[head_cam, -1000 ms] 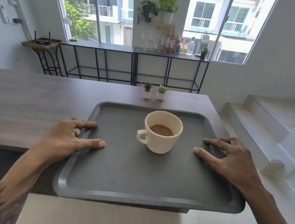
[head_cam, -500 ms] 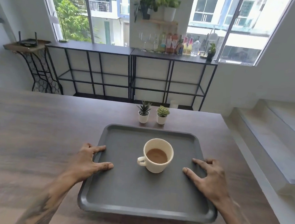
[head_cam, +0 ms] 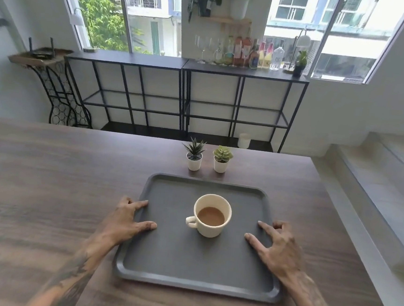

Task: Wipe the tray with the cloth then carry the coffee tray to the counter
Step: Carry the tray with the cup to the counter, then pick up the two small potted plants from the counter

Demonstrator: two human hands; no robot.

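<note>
A dark grey tray [head_cam: 186, 261] lies flat on the brown wooden counter [head_cam: 46, 188]. On it stands a cream cup [head_cam: 211, 217] holding coffee, its handle pointing left. My left hand [head_cam: 124, 221] grips the tray's left rim, thumb lying on the tray floor and fingers over the edge. At the right rim, my right hand [head_cam: 278, 247] holds on the same way. No cloth is in view.
Two small potted succulents [head_cam: 194, 155] [head_cam: 222, 159] stand just beyond the tray's far edge. The counter ends at the right, where pale steps [head_cam: 377, 180] run alongside. Black shelf units [head_cam: 184, 64] with bottles and glasses line the window wall.
The tray overhung the counter's near edge a second ago; now it rests fully on the counter, further in toward the two plants. Both hands kept their hold on its sides.
</note>
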